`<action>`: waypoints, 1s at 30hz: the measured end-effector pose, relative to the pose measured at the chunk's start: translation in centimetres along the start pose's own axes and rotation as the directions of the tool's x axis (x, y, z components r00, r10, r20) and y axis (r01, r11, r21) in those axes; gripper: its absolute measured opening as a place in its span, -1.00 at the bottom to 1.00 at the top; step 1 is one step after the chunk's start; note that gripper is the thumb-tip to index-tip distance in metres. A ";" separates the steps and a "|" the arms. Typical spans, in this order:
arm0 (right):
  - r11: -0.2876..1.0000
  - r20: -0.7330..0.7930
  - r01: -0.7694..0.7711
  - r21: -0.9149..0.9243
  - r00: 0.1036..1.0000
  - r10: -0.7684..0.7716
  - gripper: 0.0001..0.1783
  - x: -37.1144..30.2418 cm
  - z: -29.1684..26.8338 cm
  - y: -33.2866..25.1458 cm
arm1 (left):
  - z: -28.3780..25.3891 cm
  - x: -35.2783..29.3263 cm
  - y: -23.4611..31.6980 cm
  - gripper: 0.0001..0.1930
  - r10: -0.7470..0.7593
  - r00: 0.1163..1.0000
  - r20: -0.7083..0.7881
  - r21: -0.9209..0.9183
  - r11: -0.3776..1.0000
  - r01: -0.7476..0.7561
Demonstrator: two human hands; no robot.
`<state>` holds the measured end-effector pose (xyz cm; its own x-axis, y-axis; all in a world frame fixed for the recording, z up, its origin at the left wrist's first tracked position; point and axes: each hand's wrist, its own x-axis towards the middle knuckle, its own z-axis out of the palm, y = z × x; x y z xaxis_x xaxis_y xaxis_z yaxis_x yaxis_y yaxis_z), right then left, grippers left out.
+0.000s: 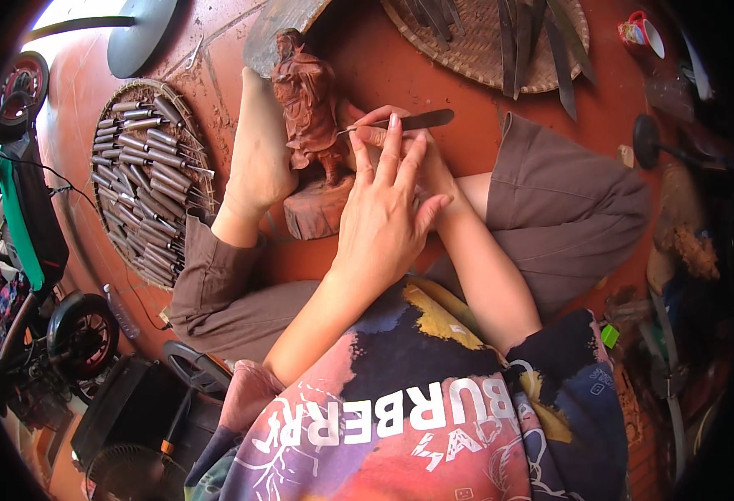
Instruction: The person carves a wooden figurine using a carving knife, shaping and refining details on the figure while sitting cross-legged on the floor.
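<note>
A reddish-brown carved wooden figure [304,104] stands on a rough round block base [321,207] between my legs, beside my bare foot. My right hand [435,171] is closed around a slim carving chisel [430,119] whose dark end sticks out to the right. The chisel's thin tip meets or nearly meets the figure's right side. Over the right hand lies my left hand [381,209], its fingers stretched out and spread, fingertips by the chisel's shaft. Part of the right hand's fingers is hidden under them.
A round woven tray [185,117] full of dark-handled carving tools [145,188] sits at left. Another woven tray [475,63] at the far right bears long flat blades [524,50]. Nearby stands a red cup [641,35]. A scooter-like vehicle [83,334] occupies the left edge.
</note>
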<state>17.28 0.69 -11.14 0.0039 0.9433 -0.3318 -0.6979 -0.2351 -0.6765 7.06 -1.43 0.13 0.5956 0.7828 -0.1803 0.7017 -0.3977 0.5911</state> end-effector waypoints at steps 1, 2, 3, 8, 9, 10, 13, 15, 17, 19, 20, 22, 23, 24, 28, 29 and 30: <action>0.998 0.072 0.027 -0.051 0.997 -0.023 -0.69 0.5 -0.6 0.0 | 0.2 0.1 -0.3 -0.30 0.010 1.000 -0.005 -0.007 1.000 -0.010; 1.000 0.036 0.015 0.003 0.999 -0.015 -0.69 0.4 -1.0 0.3 | 0.3 0.6 -0.6 -0.29 0.012 1.000 0.008 -0.032 0.999 -0.012; 0.998 0.008 0.001 0.055 1.000 -0.002 -0.69 0.5 -1.0 0.2 | 0.4 1.2 -0.9 -0.28 0.010 1.000 0.014 -0.056 0.998 -0.009; 0.989 0.077 -0.007 0.144 0.997 -0.005 -0.69 0.6 -1.2 1.0 | 0.3 0.1 -0.2 -0.31 0.029 1.000 -0.012 0.010 1.000 -0.028; 0.996 0.064 0.011 0.084 0.998 -0.016 -0.71 0.5 -1.1 0.5 | 0.3 0.1 -0.5 -0.32 0.013 1.000 0.005 0.003 1.000 -0.013; 0.999 0.051 0.027 0.023 0.998 -0.028 -0.72 0.4 -1.0 0.0 | 0.3 0.5 -0.6 -0.31 0.008 1.000 0.012 -0.022 1.000 -0.008; 0.994 -0.056 -0.027 0.105 0.998 0.033 -0.72 0.8 -0.7 0.0 | 0.3 1.8 -1.0 -0.27 -0.008 1.000 0.030 -0.090 0.996 0.010; 0.995 -0.010 -0.010 0.102 1.000 0.011 -0.72 -0.5 0.0 -0.7 | -0.1 0.4 -0.1 -0.29 -0.001 1.000 -0.003 -0.036 0.999 0.001; 0.998 0.035 0.009 0.055 0.999 -0.011 -0.72 -0.4 0.3 -1.6 | 0.0 0.1 -0.2 -0.27 0.011 0.999 -0.031 0.008 1.000 -0.011; 0.998 0.075 -0.028 0.058 0.997 0.023 -0.65 -0.1 -0.1 -1.9 | 0.1 1.0 -0.5 -0.23 -0.004 1.000 -0.025 -0.047 0.999 0.003; 0.994 0.050 -0.051 0.100 0.998 0.047 -0.65 -0.3 -0.1 -1.8 | 0.1 1.3 -0.5 -0.21 -0.012 1.000 -0.023 -0.075 0.997 0.010; 0.984 -0.038 -0.056 0.170 0.997 0.063 -0.71 -0.2 0.9 -2.3 | -0.1 1.7 -0.3 -0.19 -0.009 1.000 -0.020 -0.065 0.998 0.007; 0.978 -0.101 -0.043 0.204 0.993 0.064 -0.77 -0.2 1.4 -2.5 | -0.1 1.2 -0.3 -0.20 -0.005 0.999 -0.037 -0.067 0.998 0.002; 0.999 -0.052 0.011 0.041 0.999 -0.009 -0.77 -0.1 1.3 -2.4 | -0.3 0.4 -0.2 -0.20 -0.006 0.999 -0.048 -0.068 0.998 0.003; 1.000 -0.019 -0.013 0.015 1.000 0.013 -0.76 0.3 0.8 -2.4 | 0.0 1.3 -0.9 -0.20 0.012 0.998 -0.060 -0.044 0.999 -0.015; 0.996 -0.076 -0.035 0.078 0.996 0.041 -0.76 0.4 0.8 -2.0 | 0.1 1.1 -1.1 -0.20 0.013 0.998 -0.063 -0.041 0.999 -0.015; 0.998 -0.069 0.023 0.056 0.997 -0.020 -0.75 0.8 0.7 -1.8 | 0.2 1.1 -1.2 -0.20 0.020 0.997 -0.070 -0.040 0.999 -0.023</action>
<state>18.05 2.00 -9.74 0.0667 0.9295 -0.3628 -0.7367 -0.1994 -0.6461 7.00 -0.18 -0.91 0.5804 0.8065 -0.1130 0.6720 -0.3959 0.6258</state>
